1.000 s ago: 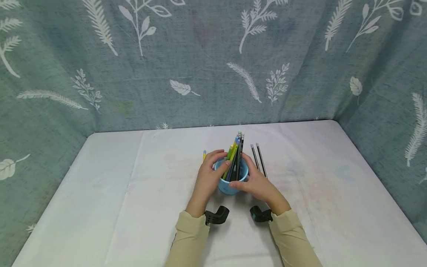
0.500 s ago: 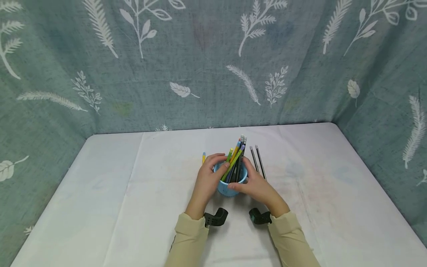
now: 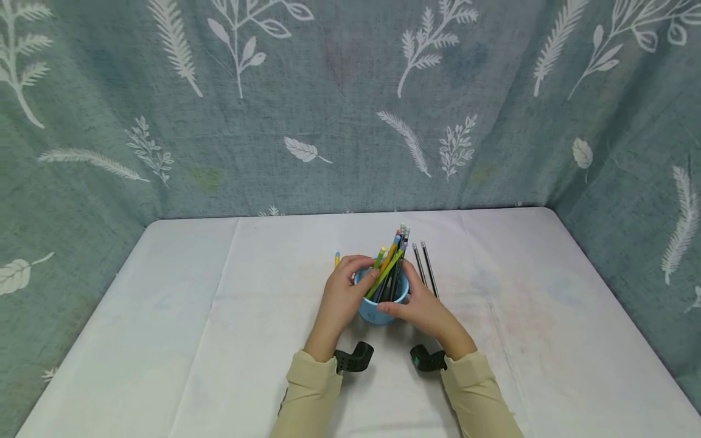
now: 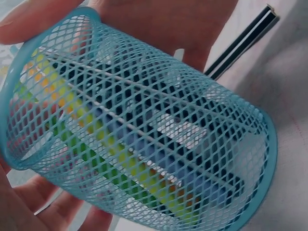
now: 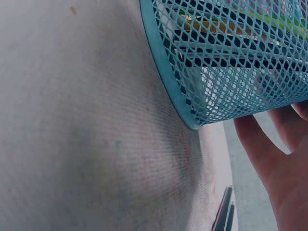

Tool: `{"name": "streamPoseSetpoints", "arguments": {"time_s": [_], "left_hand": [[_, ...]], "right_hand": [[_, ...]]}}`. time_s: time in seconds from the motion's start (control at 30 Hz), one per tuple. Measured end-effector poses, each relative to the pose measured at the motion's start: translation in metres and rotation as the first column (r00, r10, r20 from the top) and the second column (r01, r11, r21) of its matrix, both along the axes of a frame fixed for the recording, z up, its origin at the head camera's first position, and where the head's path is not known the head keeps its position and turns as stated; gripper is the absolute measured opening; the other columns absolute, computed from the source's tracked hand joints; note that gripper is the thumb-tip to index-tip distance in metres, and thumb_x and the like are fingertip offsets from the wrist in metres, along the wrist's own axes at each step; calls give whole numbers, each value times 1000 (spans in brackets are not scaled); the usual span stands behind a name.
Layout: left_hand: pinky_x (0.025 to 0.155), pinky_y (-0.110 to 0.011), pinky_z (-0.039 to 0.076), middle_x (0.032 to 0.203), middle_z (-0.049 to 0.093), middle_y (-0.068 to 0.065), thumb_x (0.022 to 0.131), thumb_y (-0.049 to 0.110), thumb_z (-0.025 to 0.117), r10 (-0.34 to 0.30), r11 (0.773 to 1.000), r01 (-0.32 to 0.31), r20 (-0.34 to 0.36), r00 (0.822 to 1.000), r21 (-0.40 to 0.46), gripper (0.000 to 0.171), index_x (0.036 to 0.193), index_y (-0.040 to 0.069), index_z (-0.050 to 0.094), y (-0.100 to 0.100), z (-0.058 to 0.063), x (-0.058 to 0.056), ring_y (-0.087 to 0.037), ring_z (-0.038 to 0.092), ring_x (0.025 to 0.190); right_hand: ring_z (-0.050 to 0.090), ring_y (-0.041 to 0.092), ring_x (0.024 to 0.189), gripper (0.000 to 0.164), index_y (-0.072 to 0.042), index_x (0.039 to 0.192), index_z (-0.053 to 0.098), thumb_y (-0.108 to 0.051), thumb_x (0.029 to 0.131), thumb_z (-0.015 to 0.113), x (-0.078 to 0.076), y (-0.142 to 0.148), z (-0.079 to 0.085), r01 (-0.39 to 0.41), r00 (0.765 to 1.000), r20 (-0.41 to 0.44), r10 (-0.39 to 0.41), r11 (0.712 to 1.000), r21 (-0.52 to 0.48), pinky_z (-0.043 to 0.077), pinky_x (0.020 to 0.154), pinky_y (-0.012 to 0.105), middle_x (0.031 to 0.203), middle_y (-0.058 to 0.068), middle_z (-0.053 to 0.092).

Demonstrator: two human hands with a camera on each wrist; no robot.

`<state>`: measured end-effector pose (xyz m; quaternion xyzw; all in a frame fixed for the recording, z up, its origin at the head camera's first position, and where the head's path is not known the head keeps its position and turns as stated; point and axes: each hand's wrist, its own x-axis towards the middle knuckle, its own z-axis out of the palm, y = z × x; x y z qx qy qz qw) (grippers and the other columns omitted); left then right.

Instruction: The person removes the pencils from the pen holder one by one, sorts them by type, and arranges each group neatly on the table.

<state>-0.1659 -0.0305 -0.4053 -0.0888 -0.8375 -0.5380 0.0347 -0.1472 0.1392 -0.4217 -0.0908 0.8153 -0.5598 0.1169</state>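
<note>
A light-blue mesh pencil cup stands on the white table, holding several pencils in green, yellow, blue and black that lean to the right. My left hand grips the cup from the left, its fingers round the far side and its thumb at the rim by a green pencil. From the right, my right hand holds it too, thumb in front and fingers along the side. Through the mesh of the cup the pencils show in the left wrist view. In the right wrist view my right fingers lie against its wall.
Two black pencils lie on the table just right of my right hand. A yellow pencil with a blue end shows behind my left hand, the rest of it hidden. A leaf-patterned grey-green curtain hangs round the back and sides.
The pencils' tops have spread apart and tipped to the right in the cup. Both hands stay on the cup with little movement; the head view has shifted slightly.
</note>
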Motion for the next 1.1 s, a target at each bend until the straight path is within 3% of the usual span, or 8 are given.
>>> {"name": "streamPoseSetpoints", "arguments": {"time_s": [0.27, 0.53, 0.73, 0.97, 1.1], "left_hand": [[81, -32, 44, 107, 56, 10, 85, 31, 60, 6, 1000, -6, -8, 1000, 12, 21, 103, 22, 65, 1, 5, 3, -6, 49, 103], [81, -29, 45, 100, 58, 12, 88, 32, 55, 34, 996, -20, -159, 987, 86, 22, 105, 21, 64, -4, 16, 7, -4, 53, 95], [81, -28, 45, 100, 60, 12, 88, 33, 55, -20, 983, 60, -225, 974, 173, 23, 107, 22, 64, -9, 31, 12, -6, 54, 95], [74, -31, 48, 91, 61, -6, 90, 14, 53, -22, 953, 104, -277, 961, 284, 21, 109, 6, 62, -15, 60, 28, -18, 58, 84], [70, -29, 50, 88, 62, -2, 91, 20, 52, 5, 956, 96, -344, 939, 276, 23, 110, 9, 61, -19, 49, 20, -16, 59, 78]], "right_hand": [[11, 29, 133, 94, -32, 142, 1, -34, 77, 68, 6, 5, -3, 43, 998, 39, -44, 999, 13, 22, 96, 59, 148, 1, 7], [7, 28, 133, 94, -32, 142, 0, -33, 78, 68, 4, 3, -3, 28, 999, 29, -28, 1000, 2, 19, 97, 59, 148, 0, 5], [9, 26, 133, 93, -30, 143, 1, -33, 78, 68, 3, 1, -1, 27, 1000, 9, -27, 1000, 5, 17, 98, 58, 148, 0, 6], [8, 26, 133, 94, -27, 143, 1, -34, 77, 68, 2, -1, -1, 30, 999, 29, -30, 999, 15, 17, 98, 58, 148, 0, 6], [9, 26, 133, 94, -27, 143, 1, -34, 77, 68, 1, -2, -2, 30, 999, 19, -31, 999, 16, 17, 98, 58, 148, 0, 6]]}}
